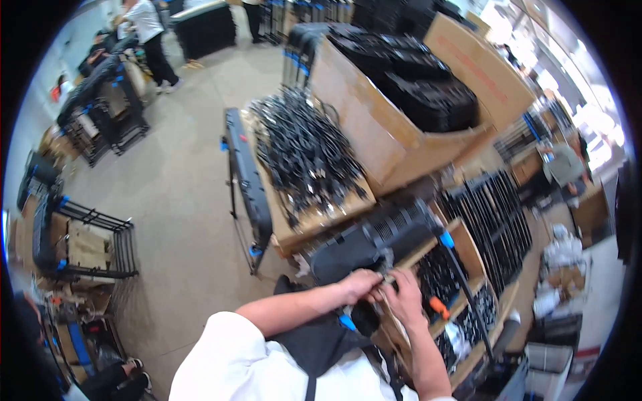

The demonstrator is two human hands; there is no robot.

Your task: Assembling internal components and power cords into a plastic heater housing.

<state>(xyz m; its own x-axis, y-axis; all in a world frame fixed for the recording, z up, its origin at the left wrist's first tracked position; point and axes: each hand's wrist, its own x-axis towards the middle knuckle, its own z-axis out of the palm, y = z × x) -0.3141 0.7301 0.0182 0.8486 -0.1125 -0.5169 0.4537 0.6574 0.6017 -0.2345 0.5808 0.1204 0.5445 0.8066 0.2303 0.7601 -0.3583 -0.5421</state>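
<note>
My left hand [361, 284] and my right hand [403, 297] come together in front of my body, fingers closed and nearly touching. Something small is pinched between them, too blurred to name. A greyish, shiny scrap [386, 259] rises just above the fingertips. Right beyond my hands lies a long black plastic housing [378, 237] with vent slots. To the right of my right hand, an orange-handled object [439, 307] rests at a wooden bin [473, 260] holding small black parts.
A pile of bundled black cables [311, 154] covers a cardboard surface ahead. Behind it stands a large open carton [361, 100] of black plastic cases. A black folded-leg frame [249, 180] leans at the left. Black metal frames [491, 227] stand at right; other people work farther off.
</note>
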